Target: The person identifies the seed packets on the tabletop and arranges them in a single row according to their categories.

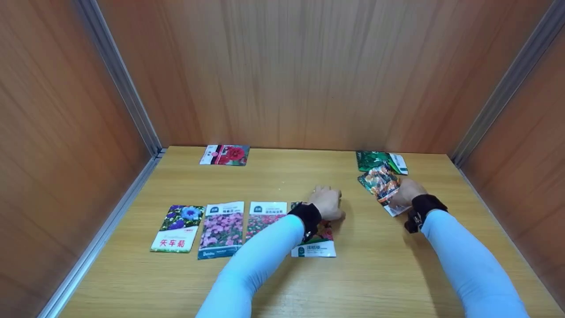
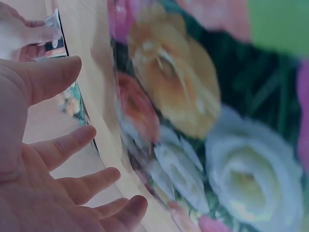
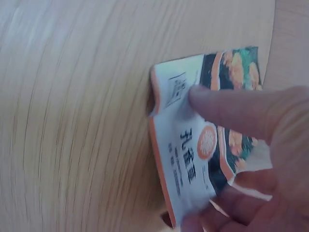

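My right hand [image 1: 408,193] grips a flower seed packet [image 1: 380,182] with orange blooms at the right of the table. In the right wrist view my thumb lies across the white end of that packet [image 3: 188,159], which bends under the grip, with the other fingers along its edge. My left hand [image 1: 326,203] hovers just past a seed packet [image 1: 314,251] partly hidden by the wrist. Its fingers are spread and hold nothing. The left wrist view shows yellow and white blooms on the nearby packet [image 2: 241,159].
A green seed packet [image 1: 375,160] lies behind the orange one. A red-flowered packet [image 1: 227,155] lies at the back left. In the front row are a blue-flowered packet [image 1: 178,227], a pink-flowered packet [image 1: 221,229] and another packet [image 1: 267,212]. Wooden panels [image 1: 282,75] enclose the table.
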The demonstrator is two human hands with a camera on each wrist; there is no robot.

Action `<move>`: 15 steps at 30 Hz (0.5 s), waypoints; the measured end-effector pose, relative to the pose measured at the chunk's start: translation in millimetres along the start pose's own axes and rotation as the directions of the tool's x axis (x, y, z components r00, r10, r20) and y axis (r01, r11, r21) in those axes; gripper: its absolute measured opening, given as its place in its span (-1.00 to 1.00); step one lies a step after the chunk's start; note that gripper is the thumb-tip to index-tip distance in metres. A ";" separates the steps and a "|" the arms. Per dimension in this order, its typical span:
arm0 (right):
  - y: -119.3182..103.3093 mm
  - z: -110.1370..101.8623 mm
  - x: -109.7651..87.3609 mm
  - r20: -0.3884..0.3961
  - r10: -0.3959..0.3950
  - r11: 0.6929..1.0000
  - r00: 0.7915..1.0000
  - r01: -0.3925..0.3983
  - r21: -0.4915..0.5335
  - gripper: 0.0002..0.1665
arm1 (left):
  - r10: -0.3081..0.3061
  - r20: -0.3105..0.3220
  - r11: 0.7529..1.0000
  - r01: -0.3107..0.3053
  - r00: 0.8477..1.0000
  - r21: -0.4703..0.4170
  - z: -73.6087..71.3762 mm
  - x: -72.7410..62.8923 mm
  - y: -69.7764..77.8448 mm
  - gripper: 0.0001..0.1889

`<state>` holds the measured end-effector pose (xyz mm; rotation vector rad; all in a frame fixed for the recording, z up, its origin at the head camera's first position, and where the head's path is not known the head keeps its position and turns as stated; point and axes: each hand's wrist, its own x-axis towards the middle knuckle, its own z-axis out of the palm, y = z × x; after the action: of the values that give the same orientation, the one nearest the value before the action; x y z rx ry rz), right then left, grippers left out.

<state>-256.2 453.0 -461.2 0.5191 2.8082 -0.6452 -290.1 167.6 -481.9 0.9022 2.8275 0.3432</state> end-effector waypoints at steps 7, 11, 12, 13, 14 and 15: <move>-12.3 8.7 -0.9 -0.063 -0.031 0.995 0.998 0.036 0.092 -0.06 | 0.006 -0.010 0.999 -0.007 1.000 -0.049 5.7 7.9 2.4 -0.38; -33.5 12.6 -9.7 -0.074 -0.045 0.965 0.996 0.062 0.253 -0.17 | -0.089 -0.022 0.960 0.080 0.996 -0.270 -0.6 7.8 1.9 -0.34; -39.2 13.3 -12.2 -0.066 -0.049 0.947 0.997 0.067 0.313 -0.17 | -0.127 -0.014 0.930 0.114 0.992 -0.349 -2.6 8.1 2.0 -0.32; -44.5 14.0 -14.9 -0.060 -0.057 0.929 0.997 0.075 0.363 -0.15 | -0.162 -0.004 0.892 0.144 0.987 -0.429 -4.6 8.7 2.2 -0.30; -49.5 14.6 -18.1 -0.047 -0.063 0.907 0.997 0.077 0.414 -0.13 | -0.194 0.009 0.843 0.172 0.981 -0.509 -6.7 9.4 2.4 -0.29; -54.3 15.4 -21.0 -0.029 -0.063 0.883 0.998 0.069 0.464 -0.12 | -0.228 0.022 0.789 0.197 0.973 -0.582 -8.7 10.1 2.5 -0.28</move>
<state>-255.9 394.2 -448.2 0.5050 2.6826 -1.3524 -298.7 174.1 -473.6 0.4366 2.5598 1.1315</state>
